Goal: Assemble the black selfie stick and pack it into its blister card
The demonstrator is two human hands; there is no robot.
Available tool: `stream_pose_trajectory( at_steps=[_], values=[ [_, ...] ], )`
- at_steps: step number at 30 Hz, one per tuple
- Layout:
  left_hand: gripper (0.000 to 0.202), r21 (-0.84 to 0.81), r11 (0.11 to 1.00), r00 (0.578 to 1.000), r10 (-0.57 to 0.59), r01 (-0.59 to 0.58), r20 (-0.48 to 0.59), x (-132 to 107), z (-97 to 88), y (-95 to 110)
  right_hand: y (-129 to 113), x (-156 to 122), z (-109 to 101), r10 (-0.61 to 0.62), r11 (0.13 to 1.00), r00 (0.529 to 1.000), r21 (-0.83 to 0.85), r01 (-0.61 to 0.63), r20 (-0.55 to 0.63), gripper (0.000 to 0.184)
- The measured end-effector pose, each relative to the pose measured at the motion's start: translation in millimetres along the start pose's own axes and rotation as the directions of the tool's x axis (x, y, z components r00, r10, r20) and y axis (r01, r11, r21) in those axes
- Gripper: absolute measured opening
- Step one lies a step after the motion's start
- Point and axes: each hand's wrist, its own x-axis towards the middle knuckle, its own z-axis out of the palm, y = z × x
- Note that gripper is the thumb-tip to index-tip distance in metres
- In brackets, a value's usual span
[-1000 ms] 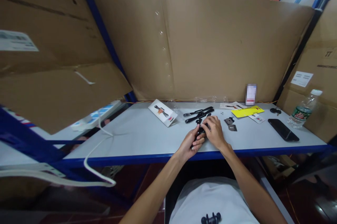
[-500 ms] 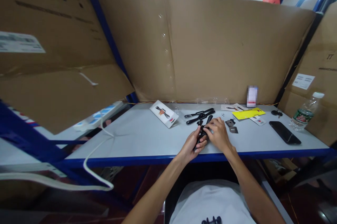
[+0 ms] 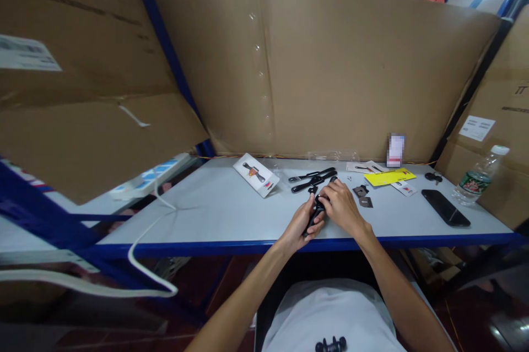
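**Two hands closing on a small black part at the worktop's front edge**

Held item: a small black part, lying low in the centre of the frame, just above the blue front edge of the worktop. The left hand is curling its fingers and thumb around the part's lower end. The right hand is closing over its upper end, fingers bent down onto it; the two hands are touching each other around it. The part's exact shape is mostly hidden by the fingers.

Items lying on the worktop:
- Loose black straps, sitting just beyond the hands.
- A white packaging card, resting left of the straps, printed with a black item.
- Small dark metal pieces, lying right of the right hand.
- A yellow card, sitting farther right and back.
- A black phone, lying face up at right.
- A clear plastic bottle, standing at far right.

Backdrop: a cardboard sheet is standing behind the worktop.
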Motion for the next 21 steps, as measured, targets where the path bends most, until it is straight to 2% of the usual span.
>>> stream_pose_trajectory(
  at_steps=[3,6,9,17,21],
  values=[
    [0.047,-0.027,0.999,0.999,-0.029,0.029,0.032,1,-1.8,2,0,4,-6,-0.059,0.998,0.998,-0.022,0.059,0.027,0.016],
    [0.042,-0.087,0.99,0.989,-0.1,0.109,0.107,2,-5.0,7,1,11,-15,-0.154,0.985,0.981,-0.061,0.162,0.118,0.023],
    [0.034,-0.133,0.979,0.984,-0.138,0.152,0.115,2,-7.5,10,0,20,-21,-0.195,0.975,0.961,-0.066,0.212,0.197,0.025],
    [0.044,-0.221,0.936,0.962,-0.267,0.273,0.058,2,-7.7,16,-4,28,-21,-0.114,0.99,0.964,-0.058,0.132,0.241,0.021],
    [0.043,-0.26,0.929,0.965,-0.255,0.262,0.06,2,-6.2,17,-6,29,-18,-0.056,0.998,0.963,-0.012,0.061,0.262,0.019]
  ],
)
